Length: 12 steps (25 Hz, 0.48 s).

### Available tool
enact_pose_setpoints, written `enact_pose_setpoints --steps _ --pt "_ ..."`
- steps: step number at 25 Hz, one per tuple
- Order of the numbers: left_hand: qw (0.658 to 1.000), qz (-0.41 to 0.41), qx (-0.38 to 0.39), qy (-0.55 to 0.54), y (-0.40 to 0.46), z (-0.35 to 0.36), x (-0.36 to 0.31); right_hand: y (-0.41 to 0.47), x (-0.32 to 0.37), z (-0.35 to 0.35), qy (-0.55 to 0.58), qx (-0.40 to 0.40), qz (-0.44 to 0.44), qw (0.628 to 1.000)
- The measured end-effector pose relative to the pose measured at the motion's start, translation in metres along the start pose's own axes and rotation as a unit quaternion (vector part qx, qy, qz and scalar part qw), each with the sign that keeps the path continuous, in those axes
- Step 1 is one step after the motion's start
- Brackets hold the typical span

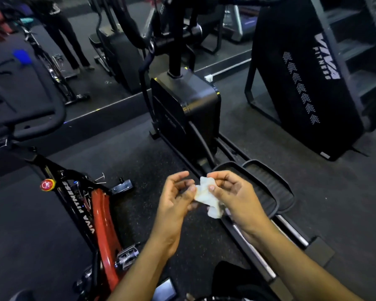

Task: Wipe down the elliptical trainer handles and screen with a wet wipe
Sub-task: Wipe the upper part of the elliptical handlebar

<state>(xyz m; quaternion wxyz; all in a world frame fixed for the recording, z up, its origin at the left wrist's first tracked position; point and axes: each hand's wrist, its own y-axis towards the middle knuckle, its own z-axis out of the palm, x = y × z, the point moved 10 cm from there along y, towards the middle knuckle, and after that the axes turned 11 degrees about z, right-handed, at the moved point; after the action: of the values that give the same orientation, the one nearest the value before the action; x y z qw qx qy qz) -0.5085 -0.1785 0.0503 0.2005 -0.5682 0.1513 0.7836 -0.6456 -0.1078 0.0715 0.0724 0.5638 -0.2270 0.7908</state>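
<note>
A crumpled white wet wipe (206,197) is held between both hands low in the middle of the view. My left hand (174,198) pinches its left edge with thumb and fingers. My right hand (234,196) grips its right side, thumb on top. The black elliptical trainer (187,107) stands straight ahead, its housing and upright post in the centre. Its foot pedals (269,183) lie just beyond my hands. A curved black handle (130,25) rises at the top. The screen is out of view.
A red and black exercise bike (100,216) stands at the left, with its black handlebar (44,118) higher up. A black stair machine (308,83) stands at the right. A mirror wall behind shows a person's legs (67,40). Dark rubber floor (139,161) lies between the machines.
</note>
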Motion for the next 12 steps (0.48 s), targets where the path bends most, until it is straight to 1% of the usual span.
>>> enact_pose_setpoints --steps 2,3,4,6,9,12 --pt "0.998 -0.049 0.026 0.010 0.014 0.006 0.002 0.022 0.011 0.006 -0.051 0.015 -0.030 0.998" --pt "0.998 -0.046 0.038 0.014 0.026 0.008 -0.001 0.035 0.018 0.009 -0.066 0.024 -0.039 0.997" --pt "0.998 -0.024 0.042 0.032 0.041 0.008 -0.009 0.049 0.026 0.011 -0.076 0.030 -0.046 0.996" --pt "0.997 0.030 0.017 0.075 0.075 0.002 -0.027 0.080 0.043 0.010 -0.084 0.032 -0.055 0.994" --pt "0.995 0.063 -0.029 0.077 0.125 -0.002 -0.053 0.124 0.071 0.015 -0.113 0.063 -0.056 0.990" --pt "0.994 0.083 -0.004 0.070 0.178 0.015 -0.074 0.173 0.113 0.022 -0.180 0.093 -0.090 0.975"
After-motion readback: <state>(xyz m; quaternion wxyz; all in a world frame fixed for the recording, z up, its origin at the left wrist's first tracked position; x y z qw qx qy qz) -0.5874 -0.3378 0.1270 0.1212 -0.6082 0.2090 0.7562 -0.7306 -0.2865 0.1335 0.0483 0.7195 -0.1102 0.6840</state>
